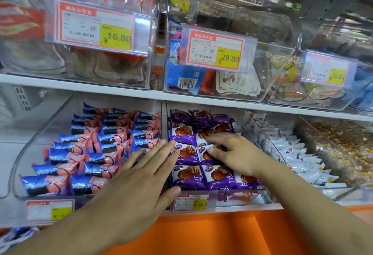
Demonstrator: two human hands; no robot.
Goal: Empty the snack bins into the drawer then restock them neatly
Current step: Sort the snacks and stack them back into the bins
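A clear bin [252, 191] on the lower shelf holds several purple waffle-snack packets [186, 176] laid in neat rows. My right hand [234, 152] lies on the middle rows with its fingers spread flat over the packets. My left hand [145, 170] reaches in with straight fingers; its fingertips touch the left edge of the purple packets at the divider. To the left, another clear bin [18, 161] holds several blue-and-pink packets [96, 149] in tidy rows. The drawer below shows as an orange front [212, 232].
White packets [292, 153] fill the bin to the right, with a bin of mixed loose snacks [343, 147] beyond it. The upper shelf [121, 91] carries clear bins with price tags of 16.80 [94, 28] and 29.80 [214, 49]. A few blue packets [16, 234] lie at bottom left.
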